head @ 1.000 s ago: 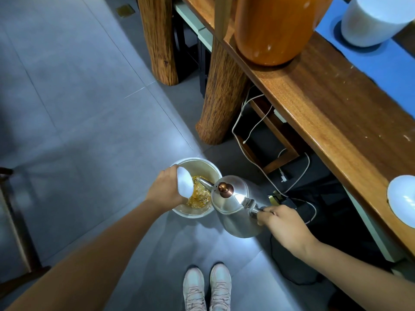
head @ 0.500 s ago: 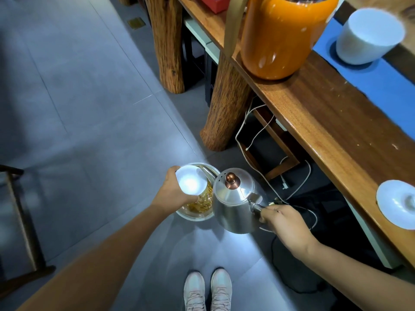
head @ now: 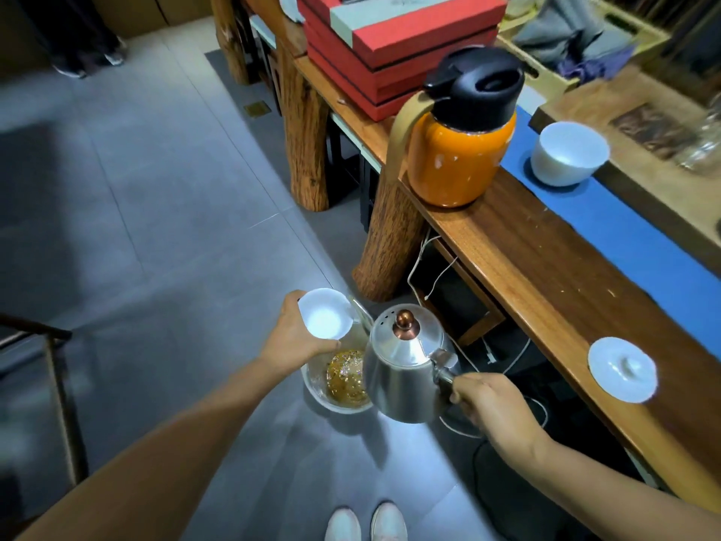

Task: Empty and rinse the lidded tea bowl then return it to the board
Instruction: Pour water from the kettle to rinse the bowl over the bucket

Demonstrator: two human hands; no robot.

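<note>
Over the waste bowl (head: 318,388), left hand (head: 290,337) pinches tea bowl (head: 325,320); right hand's (head: 487,400) grip wraps the kettle (head: 405,369) handle, hiding it.

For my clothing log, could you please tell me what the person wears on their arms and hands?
Nothing shows: the left hand and right hand wear no gloves, rings or watch, and both forearms are uncovered, with no sleeve in view.

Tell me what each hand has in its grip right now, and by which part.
The left hand holds the white tea bowl by its outer wall. The right hand holds the steel kettle by its handle.
</note>
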